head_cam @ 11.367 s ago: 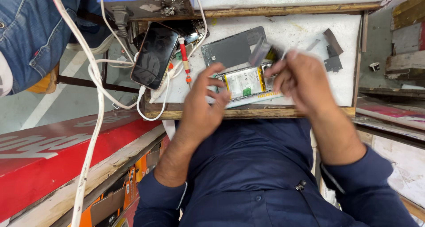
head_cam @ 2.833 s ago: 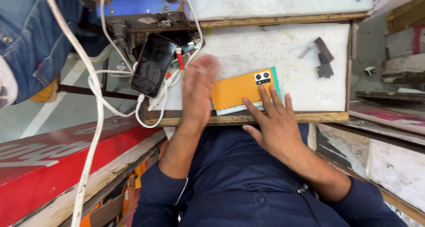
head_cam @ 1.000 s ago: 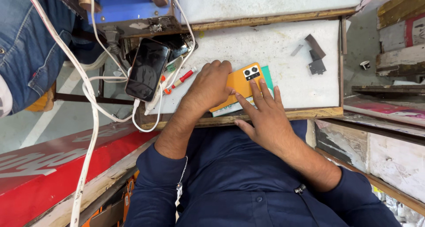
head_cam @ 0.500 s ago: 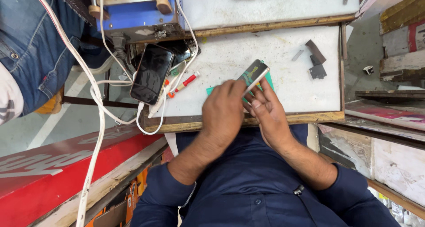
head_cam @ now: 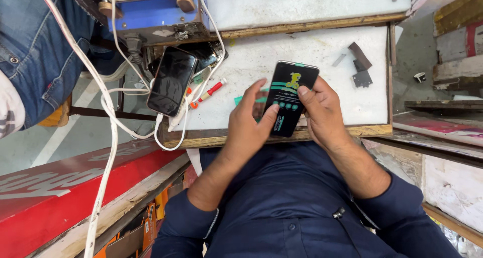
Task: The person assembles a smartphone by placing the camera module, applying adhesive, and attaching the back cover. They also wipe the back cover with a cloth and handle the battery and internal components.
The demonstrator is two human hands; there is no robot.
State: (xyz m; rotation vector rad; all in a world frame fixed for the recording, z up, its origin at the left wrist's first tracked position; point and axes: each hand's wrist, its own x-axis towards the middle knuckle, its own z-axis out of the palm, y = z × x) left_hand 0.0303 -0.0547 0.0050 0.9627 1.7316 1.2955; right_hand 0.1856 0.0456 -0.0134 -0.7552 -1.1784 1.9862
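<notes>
**Black handset held lit above the white desk**

Black-framed, the smartphone [head_cam: 289, 98] was held screen-up just above the white desk [head_cam: 312, 51], near its front wooden edge. The right hand [head_cam: 324, 112] gripped its right side, thumb laid over the lit display. The left hand [head_cam: 249, 122] stood with fingers spread, one fingertip touching the lower left of the screen. Judged from this, the step in hand was operating or checking the powered-on screen; a next move would call for light taps with the grip kept steady. Open room lay to the right, short of the small dark parts [head_cam: 359, 69]. Leftward, a second phone [head_cam: 172, 81], a red-handled tool [head_cam: 209, 93] and white cables [head_cam: 108, 112] crowded the desk's corner.
</notes>
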